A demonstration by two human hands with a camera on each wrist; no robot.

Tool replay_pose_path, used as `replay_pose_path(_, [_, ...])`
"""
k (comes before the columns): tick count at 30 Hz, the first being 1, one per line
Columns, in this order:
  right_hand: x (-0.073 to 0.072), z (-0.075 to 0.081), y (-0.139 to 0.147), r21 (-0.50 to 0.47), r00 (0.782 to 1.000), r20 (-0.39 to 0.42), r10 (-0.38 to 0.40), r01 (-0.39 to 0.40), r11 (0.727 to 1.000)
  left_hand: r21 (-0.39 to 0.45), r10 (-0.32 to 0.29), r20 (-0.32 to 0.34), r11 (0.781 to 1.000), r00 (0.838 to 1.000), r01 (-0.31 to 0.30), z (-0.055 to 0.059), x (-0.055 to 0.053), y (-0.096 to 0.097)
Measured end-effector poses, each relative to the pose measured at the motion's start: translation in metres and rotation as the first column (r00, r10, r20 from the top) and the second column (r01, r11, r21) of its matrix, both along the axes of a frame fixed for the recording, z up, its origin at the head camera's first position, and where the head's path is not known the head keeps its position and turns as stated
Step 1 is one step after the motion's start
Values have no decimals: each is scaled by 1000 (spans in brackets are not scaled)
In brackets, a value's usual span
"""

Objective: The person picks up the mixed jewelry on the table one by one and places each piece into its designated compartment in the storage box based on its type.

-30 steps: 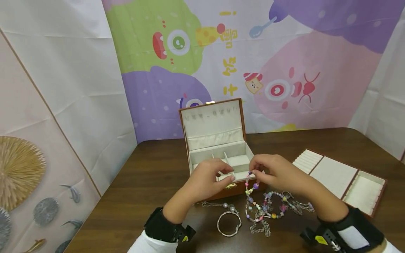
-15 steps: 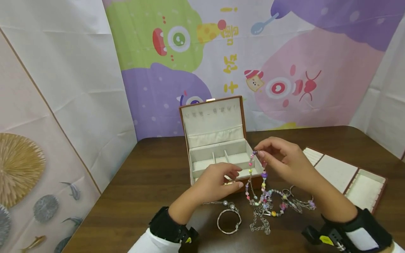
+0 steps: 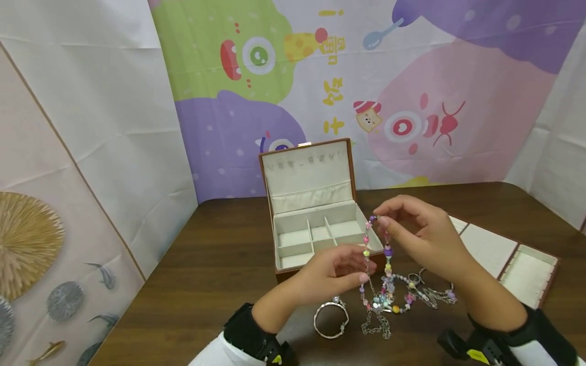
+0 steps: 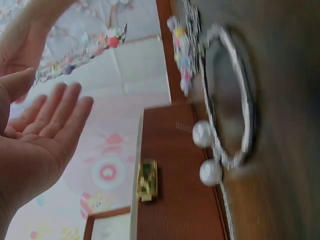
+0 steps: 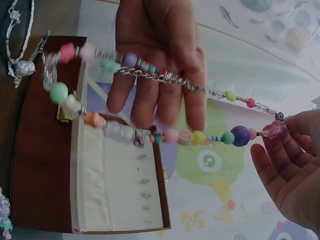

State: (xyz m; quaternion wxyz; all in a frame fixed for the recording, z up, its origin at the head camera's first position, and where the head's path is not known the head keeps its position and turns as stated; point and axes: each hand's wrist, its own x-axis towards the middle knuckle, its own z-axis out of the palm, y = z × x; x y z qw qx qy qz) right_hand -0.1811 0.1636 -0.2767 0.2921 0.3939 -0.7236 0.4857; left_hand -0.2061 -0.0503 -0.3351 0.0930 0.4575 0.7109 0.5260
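My right hand (image 3: 418, 231) pinches a multicoloured beaded necklace (image 3: 387, 251) between thumb and fingertips. It hangs as a long loop in front of the jewelry box, and a bit of silver chain shows in the loop. My left hand (image 3: 327, 274) is at its left side, fingers extended. In the right wrist view, those left fingers (image 5: 172, 102) lie straight behind the strand, overlapping it. Below lie another beaded strand (image 3: 406, 307) and tangled silver chains (image 3: 377, 324). A silver bangle (image 3: 316, 323) rests left of them; the left wrist view shows two pearl-like beads (image 4: 210, 172) beside it.
The brown jewelry box (image 3: 351, 168) stands with its lid up, its cream compartments (image 3: 293, 238) bare. A removed tray (image 3: 490, 251) with slots and sections lies to the right. A printed cloth (image 3: 256, 132) hangs behind the wooden table (image 3: 220, 254).
My right hand has lifted the beaded necklace up from the pile, and the loop now hangs longer. My left hand has moved right, up to the strand.
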Motion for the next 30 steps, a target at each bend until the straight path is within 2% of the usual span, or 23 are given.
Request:
replay_pose_path(2, [0, 0, 1, -4, 1000, -3, -9, 9, 1000, 20, -23, 46, 1000, 999, 22, 1, 3, 1])
replay_pose_path(4, [0, 1, 3, -10, 999, -6, -35, 35, 999, 50, -18, 79, 999, 997, 14, 3, 3, 0])
replay_pose_path(7, [-2, 3, 8, -27, 998, 5, -70, 70, 997, 84, 33, 121, 996, 992, -43, 8, 1, -5])
replay_pose_path(10, [-4, 4, 13, -38, 995, 17, -97, 98, 995, 121, 100, 128, 986, 987, -116, 15, -4, -11])
replay_pose_path(14, [-10, 3, 17, -27, 994, 40, -99, 100, 995, 147, 219, 73, 963, 973, -228, 27, -8, -22])
replay_pose_path(17, [-18, -3, 18, 5, 990, 98, -105, 105, 994, 133, 300, 9, 945, 954, -299, 37, -10, -30])
replay_pose_path(20, [-28, -11, 17, 63, 979, 156, -128, 120, 991, 93, 353, -75, 934, 933, -346, 51, -13, -34])
replay_pose_path(25, [-42, -26, 14, 142, 968, 206, -144, 116, 983, 6, 380, -198, 922, 903, -386, 75, -25, -33])
replay_pose_path(30, [-54, -36, 5, 159, 949, 295, -113, 68, 985, -100, 371, -260, 908, 892, -407, 99, -39, -30])
